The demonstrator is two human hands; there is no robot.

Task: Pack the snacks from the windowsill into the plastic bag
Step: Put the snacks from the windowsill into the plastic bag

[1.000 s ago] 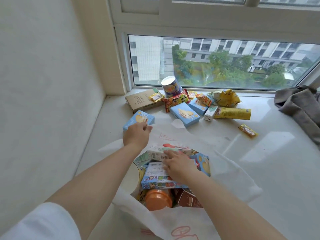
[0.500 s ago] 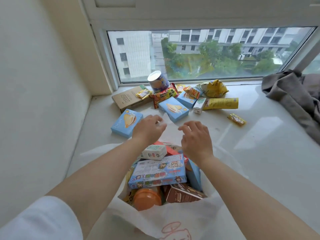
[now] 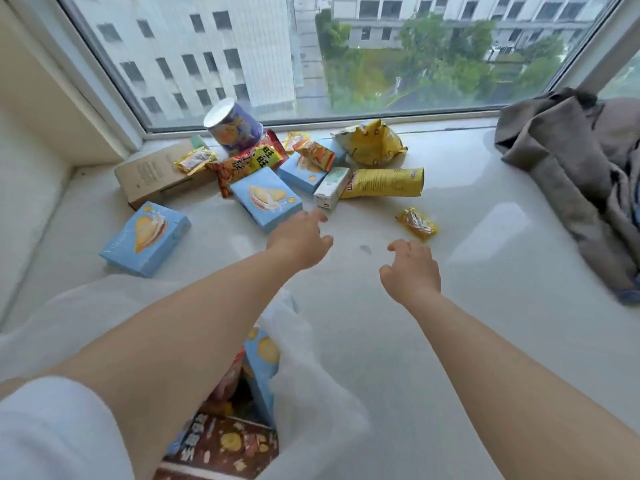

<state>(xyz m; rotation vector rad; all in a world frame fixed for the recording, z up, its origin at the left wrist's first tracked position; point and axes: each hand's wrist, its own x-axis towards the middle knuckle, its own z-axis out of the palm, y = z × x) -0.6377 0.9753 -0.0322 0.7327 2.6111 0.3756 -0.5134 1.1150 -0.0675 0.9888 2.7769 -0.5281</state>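
Both my arms reach out over the white windowsill (image 3: 398,341). My left hand (image 3: 299,242) is empty, fingers loosely spread, its fingertips just beside the near corner of a light blue cardboard box printed with a cream sandwich biscuit (image 3: 265,199). My right hand (image 3: 412,268) is also empty and half open, hovering near a small yellow foil sachet (image 3: 417,224) lying alone on the sill. Farther off, by the glass, the rest of the snacks sit in a heap: a purple paper cup (image 3: 233,126), a red-orange crinkly packet (image 3: 247,161), a long yellow packet (image 3: 384,182) and a brown carton (image 3: 152,173). A second light blue biscuit box (image 3: 145,239) lies apart on the left. The translucent white plastic bag (image 3: 308,386) sits nearest me, already holding boxes.
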